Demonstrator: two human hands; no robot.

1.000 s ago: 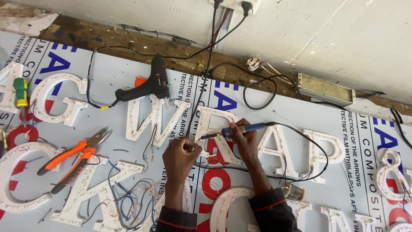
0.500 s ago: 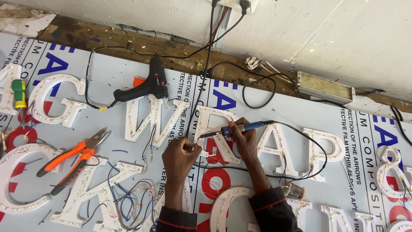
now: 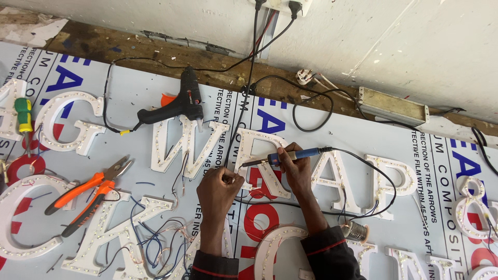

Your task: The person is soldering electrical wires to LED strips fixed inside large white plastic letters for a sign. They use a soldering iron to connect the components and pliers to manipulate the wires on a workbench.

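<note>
The right hand (image 3: pixel 295 168) is closed around the blue handle of a soldering iron (image 3: pixel 282 156), holding it like a pen with the metal tip pointing left, down at the edge of a white letter with lights (image 3: pixel 259 163) lying flat on the surface (image 3: pixel 353 129). The left hand (image 3: pixel 218 189) sits just beside that letter's lower left side, fingers curled tight and pinched on something thin; what it is, I cannot tell. The iron's black cord (image 3: pixel 373 171) loops off to the right and back round under the forearms. A spool of solder (image 3: pixel 356 231) stands near the right sleeve. Further left, a black glue gun (image 3: pixel 174 106) lies above another white letter, and orange-handled pliers (image 3: pixel 85 194) rest well apart from the hands. A green and yellow screwdriver (image 3: pixel 23 116) lies at the far left edge. Loose blue and white wires (image 3: pixel 150 236) tangle below the left hand. A long grey metal box (image 3: pixel 391 106) sits by the wall
</note>
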